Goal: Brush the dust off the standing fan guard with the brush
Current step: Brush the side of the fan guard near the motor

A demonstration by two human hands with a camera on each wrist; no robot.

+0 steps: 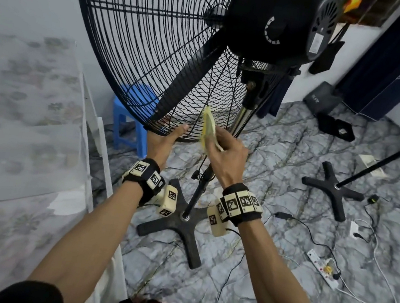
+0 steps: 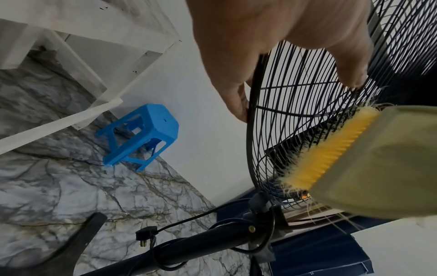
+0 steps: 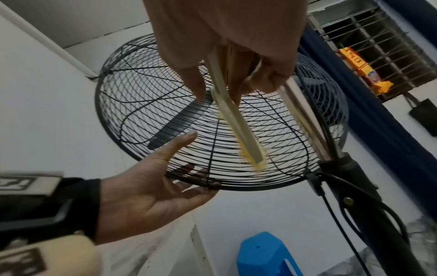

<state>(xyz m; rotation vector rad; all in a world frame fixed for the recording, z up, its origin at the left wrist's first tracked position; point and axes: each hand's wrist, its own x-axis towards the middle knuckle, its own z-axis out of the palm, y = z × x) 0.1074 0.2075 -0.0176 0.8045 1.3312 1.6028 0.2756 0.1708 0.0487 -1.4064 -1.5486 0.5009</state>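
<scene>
right hand [image 1: 230,150] gripping brush [image 1: 208,128], bristles seemingly on fan guard [image 1: 142,40]

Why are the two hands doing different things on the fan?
The right hand is curled around the yellow brush, while the left hand holds no tool. The left hand lies fairly straight, cupping the bottom rim of the fan guard from below with fingers on one side of it and the thumb on the other; the right hand touches the guard only through the brush bristles. Both wear marker-covered wristbands and work at the guard's lower part.
</scene>
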